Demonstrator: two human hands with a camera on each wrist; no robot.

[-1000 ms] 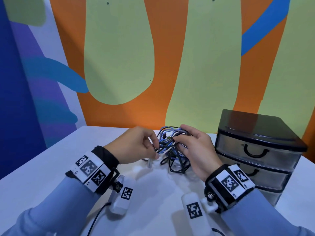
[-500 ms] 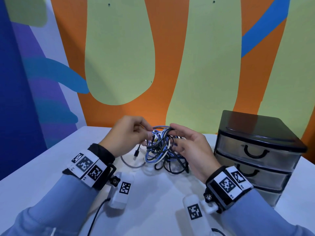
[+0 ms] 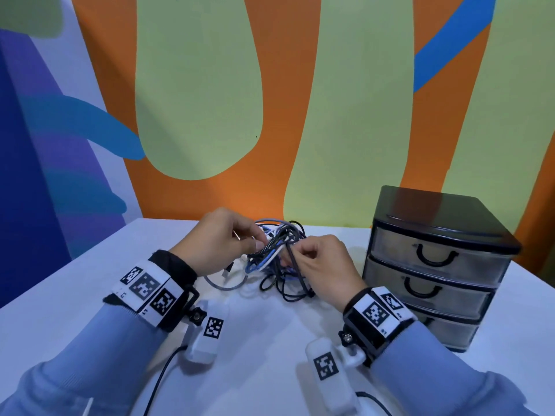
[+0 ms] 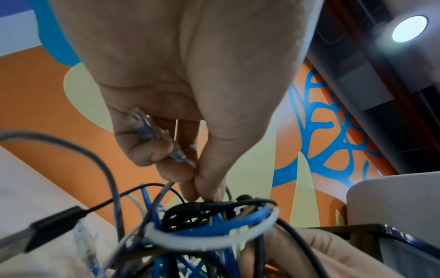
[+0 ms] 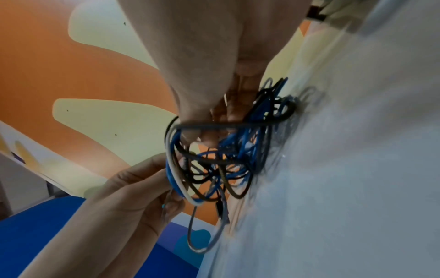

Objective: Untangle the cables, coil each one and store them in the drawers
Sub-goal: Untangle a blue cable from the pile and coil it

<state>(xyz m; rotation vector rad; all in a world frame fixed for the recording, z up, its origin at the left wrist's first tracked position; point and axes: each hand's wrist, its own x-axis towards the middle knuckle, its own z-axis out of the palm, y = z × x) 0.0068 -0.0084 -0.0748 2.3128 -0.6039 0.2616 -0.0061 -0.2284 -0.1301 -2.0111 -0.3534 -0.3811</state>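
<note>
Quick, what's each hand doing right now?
Left hand: pinching strands of the cable tangle.
Right hand: gripping a dark cable in the same tangle.

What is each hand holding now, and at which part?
Left hand pinches a blue cable just behind its clear plug. Right hand pinches a dark strand of the cable tangle.
</note>
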